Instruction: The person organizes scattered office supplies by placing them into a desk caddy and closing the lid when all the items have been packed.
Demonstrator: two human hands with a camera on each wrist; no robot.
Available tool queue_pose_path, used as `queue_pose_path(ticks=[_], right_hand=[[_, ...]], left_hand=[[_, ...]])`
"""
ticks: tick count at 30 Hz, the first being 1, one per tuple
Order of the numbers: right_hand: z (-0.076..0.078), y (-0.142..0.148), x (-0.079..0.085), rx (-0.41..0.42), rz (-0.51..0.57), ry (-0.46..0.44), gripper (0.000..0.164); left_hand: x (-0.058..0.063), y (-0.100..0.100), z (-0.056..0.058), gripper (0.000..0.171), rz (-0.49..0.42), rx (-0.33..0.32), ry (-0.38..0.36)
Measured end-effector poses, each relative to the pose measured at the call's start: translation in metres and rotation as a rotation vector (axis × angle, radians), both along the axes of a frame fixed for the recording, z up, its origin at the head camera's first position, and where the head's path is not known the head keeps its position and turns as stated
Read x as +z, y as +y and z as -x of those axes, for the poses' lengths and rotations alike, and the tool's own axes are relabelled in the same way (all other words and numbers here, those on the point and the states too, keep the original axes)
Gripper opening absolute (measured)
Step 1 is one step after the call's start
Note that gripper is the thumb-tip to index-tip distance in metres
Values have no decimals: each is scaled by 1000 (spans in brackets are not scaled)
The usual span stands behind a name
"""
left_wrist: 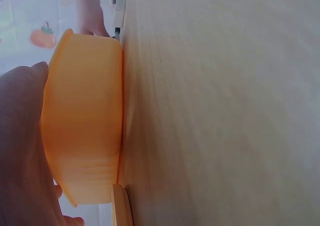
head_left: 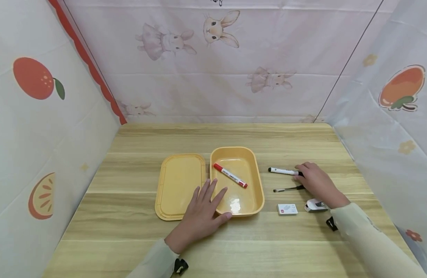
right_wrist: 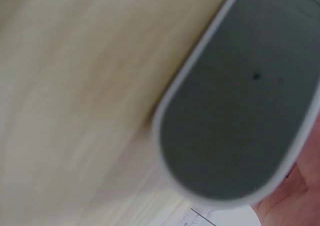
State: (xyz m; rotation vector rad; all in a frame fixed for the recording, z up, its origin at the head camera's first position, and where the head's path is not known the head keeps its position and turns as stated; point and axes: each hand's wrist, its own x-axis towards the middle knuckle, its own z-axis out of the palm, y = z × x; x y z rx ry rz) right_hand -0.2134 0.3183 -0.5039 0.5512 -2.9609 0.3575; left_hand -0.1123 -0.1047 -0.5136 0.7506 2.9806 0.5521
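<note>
My left hand rests with fingers spread on the near-left rim of a yellow plastic box. In the left wrist view the thumb lies along the rim of the box. Inside the box lies a red-capped marker, slanting across the floor. To the right, my right hand pinches the right end of a white marker with a black cap, which lies level with the tabletop. A slim clear pen with a black end lies just below it, its right end beside the hand.
A yellow lid lies flat left of the box. A small white printed box and a rounded white-and-dark-grey object sit near the right wrist; the latter fills much of the right wrist view. Printed cloth walls enclose the wooden table.
</note>
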Motion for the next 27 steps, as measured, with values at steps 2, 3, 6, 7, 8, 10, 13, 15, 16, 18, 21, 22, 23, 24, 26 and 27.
queue_pose_path(ticks=[2,3,6,7,8,10,13,15,16,18,21,22,23,24,26,27], right_hand=[[-1,2,0,-1,1,-3,38],[-1,3,0,-2,5,-7,38],[-2,5,0,-2,7,-14,37],[-2,6,-1,-2,6,-17,37],[-2,6,-1,-2,4,-17,37],[-2,8,-3,1,0,-15,35],[-1,11,-5,6,-4,-12,28],[0,12,-6,11,-3,-9,23],[0,12,-7,14,-3,-6,21],[0,13,-7,18,-1,-1,17],[0,13,-7,20,1,4,15],[0,13,-7,19,0,5,14],[0,12,-7,17,-3,5,13],[0,12,-7,14,-6,4,13],[1,12,-7,7,-15,0,12],[1,12,-7,4,-21,-1,11]], left_hand=[[0,0,0,80,1,1,1],[0,0,0,80,3,0,1],[-1,0,0,80,8,1,2],[-1,0,0,80,8,2,1],[0,0,0,80,10,2,-1],[0,0,0,80,10,3,-2],[0,1,0,80,8,2,-7],[0,1,0,80,6,1,-8],[0,1,0,80,4,1,-9],[1,1,0,80,1,0,-9],[1,1,0,80,-1,0,-11],[1,1,0,80,-2,0,-11],[1,1,0,80,-1,1,-10],[0,1,0,80,0,0,-10],[0,1,0,80,2,1,-7],[0,1,0,80,3,1,-6]])
